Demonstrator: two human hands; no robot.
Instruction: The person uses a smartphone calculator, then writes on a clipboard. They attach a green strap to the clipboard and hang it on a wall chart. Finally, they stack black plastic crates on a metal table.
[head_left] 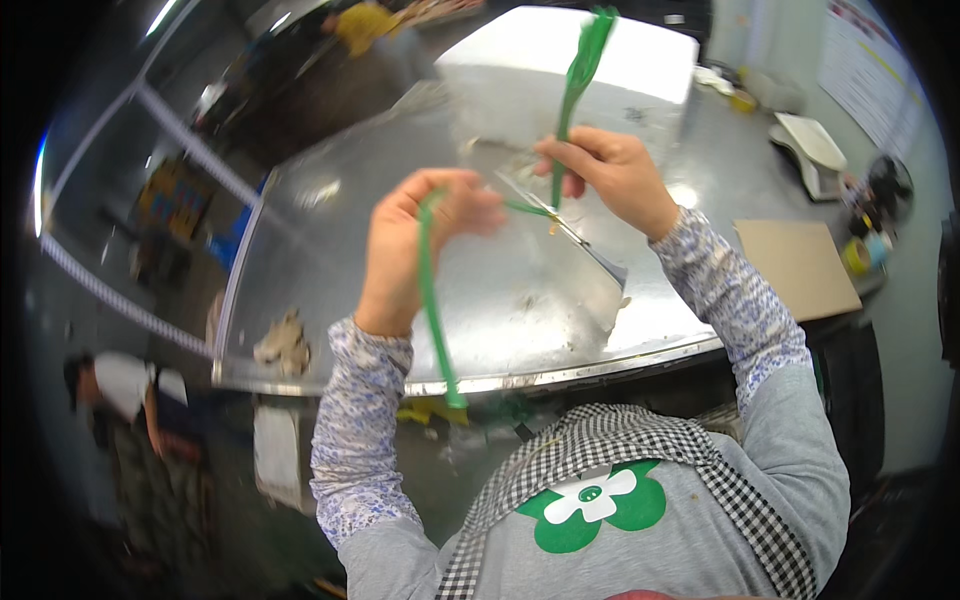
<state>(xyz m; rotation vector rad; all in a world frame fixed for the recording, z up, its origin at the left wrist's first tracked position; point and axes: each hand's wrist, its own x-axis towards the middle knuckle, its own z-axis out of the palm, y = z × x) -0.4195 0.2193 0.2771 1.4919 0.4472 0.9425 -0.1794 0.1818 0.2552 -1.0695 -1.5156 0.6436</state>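
Observation:
Both my hands are raised over a shiny metal tabletop (470,340). My right hand (615,175) pinches a bundle of thin green plastic strips (580,75), which stands up above the fingers, with its lower end hanging below them. A green strip (432,300) is held in the closed fingers of my left hand (420,225); one end drapes down over the wrist, the other stretches toward the bundle. The left fingertips are blurred. Beneath the bundle's lower end lies a long, thin metal tool (583,243), perhaps scissors or a blade; its kind is unclear.
A crumpled beige cloth or glove (285,342) lies at the table's left corner. To the right are a flat cardboard sheet (797,265), a white scale (810,150) and a small dark fan (888,182). One person (130,390) is at far left, another (365,30) at the back.

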